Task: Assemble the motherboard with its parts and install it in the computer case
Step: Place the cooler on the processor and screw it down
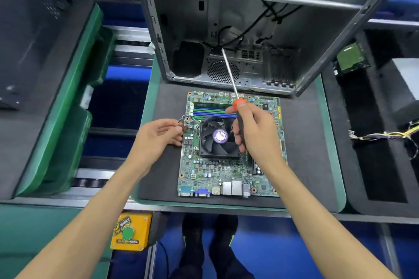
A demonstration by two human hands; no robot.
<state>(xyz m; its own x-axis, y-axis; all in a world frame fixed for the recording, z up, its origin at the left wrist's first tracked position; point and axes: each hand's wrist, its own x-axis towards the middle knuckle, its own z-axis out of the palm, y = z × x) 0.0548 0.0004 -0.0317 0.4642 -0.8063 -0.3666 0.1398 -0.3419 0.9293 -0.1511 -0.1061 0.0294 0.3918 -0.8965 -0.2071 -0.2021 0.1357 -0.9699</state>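
Two hands over motherboard (229, 165): right hand (254, 133) fingers gripping screwdriver (231, 77), left hand (158, 136) fingers pinching fan wire (184, 119).

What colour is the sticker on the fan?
Purple with a white middle, on the fan's sticker, head view.

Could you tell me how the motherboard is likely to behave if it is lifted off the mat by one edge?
The motherboard is a thin flat board, so probably stiff with slight flex. The fan cooler mounted on it likely makes that part heavier. Its exposed small components suggest it is fragile.
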